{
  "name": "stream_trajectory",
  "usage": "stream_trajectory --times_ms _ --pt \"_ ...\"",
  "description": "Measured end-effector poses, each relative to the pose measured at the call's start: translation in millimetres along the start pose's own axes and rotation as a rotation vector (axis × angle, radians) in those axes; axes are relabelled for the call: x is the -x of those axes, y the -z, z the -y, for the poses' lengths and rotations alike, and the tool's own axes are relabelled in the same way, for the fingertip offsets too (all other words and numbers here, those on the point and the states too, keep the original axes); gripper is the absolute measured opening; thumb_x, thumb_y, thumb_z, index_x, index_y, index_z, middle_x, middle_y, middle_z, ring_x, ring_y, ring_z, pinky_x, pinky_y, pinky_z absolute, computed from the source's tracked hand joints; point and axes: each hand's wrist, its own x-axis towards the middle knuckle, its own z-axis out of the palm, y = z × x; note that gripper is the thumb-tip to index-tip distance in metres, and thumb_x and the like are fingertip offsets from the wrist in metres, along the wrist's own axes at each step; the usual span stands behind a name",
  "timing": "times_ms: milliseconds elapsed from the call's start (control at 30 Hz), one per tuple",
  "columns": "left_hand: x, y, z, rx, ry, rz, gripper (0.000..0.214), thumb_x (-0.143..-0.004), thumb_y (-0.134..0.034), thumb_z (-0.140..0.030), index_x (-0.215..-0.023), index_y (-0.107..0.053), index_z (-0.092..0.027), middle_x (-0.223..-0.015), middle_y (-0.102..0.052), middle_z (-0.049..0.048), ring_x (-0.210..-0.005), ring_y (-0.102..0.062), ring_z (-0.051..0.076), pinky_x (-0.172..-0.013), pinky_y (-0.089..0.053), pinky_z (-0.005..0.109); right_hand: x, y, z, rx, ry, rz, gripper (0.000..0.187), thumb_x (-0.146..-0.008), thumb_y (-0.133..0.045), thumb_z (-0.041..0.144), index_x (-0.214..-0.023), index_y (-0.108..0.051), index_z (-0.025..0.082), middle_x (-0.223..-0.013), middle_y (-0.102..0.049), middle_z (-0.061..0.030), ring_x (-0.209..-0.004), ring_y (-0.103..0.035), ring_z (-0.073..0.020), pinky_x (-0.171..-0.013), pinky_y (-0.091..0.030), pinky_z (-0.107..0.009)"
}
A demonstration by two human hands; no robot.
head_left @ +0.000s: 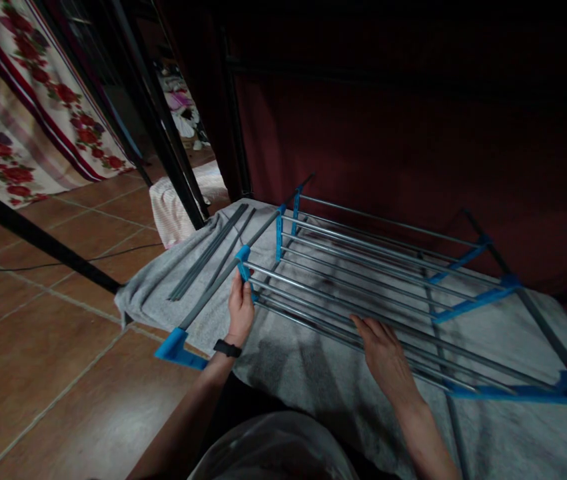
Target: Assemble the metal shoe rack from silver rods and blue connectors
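A rack [333, 287] of thin metal rods and blue plastic brackets lies on its side over a grey cloth. My left hand [240, 310], with a dark band on its wrist, is closed around a blue bracket [243, 254] at the rack's left end. My right hand [382, 350] rests against the near rods with its fingers stretched out; their tips are partly behind my view of the rods. A grey tube [203, 303] runs through the left brackets, ending in a blue foot piece [178, 348].
Several loose grey tubes [208, 255] lie on the grey cloth [143, 290] at left. Black metal posts [163, 120] stand beyond it, and a dark red panel [363, 140] rises behind the rack. A cable [63, 263] crosses the tiled floor [78, 373].
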Motion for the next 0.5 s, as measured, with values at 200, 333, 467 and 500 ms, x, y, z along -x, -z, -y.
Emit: stream_trajectory --times_ms 200,333,467,500 --pt "5 1.0 -3 0.029 0.044 -0.012 0.060 -0.100 -0.056 -0.057 -0.147 -0.058 -0.020 -0.155 -0.057 0.0142 -0.151 -0.045 0.028 -0.130 -0.028 0.044 22 -4 4 -0.049 -0.103 -0.230 0.044 -0.101 -0.047 0.015 -0.143 -0.057 0.025 -0.127 -0.067 -0.0103 -0.111 -0.062 -0.0245 -0.100 -0.047 -0.044" --pt "6 1.7 -6 0.035 0.100 0.004 0.050 -0.097 -0.059 -0.059 -0.129 -0.067 -0.021 -0.134 -0.068 0.0114 -0.135 -0.057 0.028 -0.122 -0.039 0.043 72 -10 -9 -0.185 -0.406 -0.468 0.029 -0.103 -0.046 0.024 -0.124 -0.066 0.024 -0.117 -0.068 -0.0096 -0.110 -0.061 -0.0253 -0.097 -0.047 -0.043" --pt "-5 0.2 -8 0.058 0.158 -0.005 0.046 -0.089 -0.066 -0.066 -0.102 -0.069 -0.022 -0.098 -0.069 0.0043 -0.097 -0.063 0.023 -0.093 -0.054 0.035 125 -18 -41 -0.316 -0.878 -0.670 0.028 -0.098 -0.054 0.043 -0.114 -0.064 0.022 -0.108 -0.064 -0.0074 -0.102 -0.059 -0.0251 -0.094 -0.046 -0.041" --pt "-8 -0.8 -7 0.073 0.178 -0.009 0.046 -0.086 -0.068 -0.067 -0.097 -0.068 -0.022 -0.092 -0.067 0.0026 -0.089 -0.061 0.021 -0.085 -0.054 0.033 133 -19 -51 -0.362 -0.988 -0.727 0.033 -0.095 -0.057 0.046 -0.117 -0.062 0.022 -0.110 -0.063 -0.0064 -0.101 -0.059 -0.0239 -0.093 -0.047 -0.040"
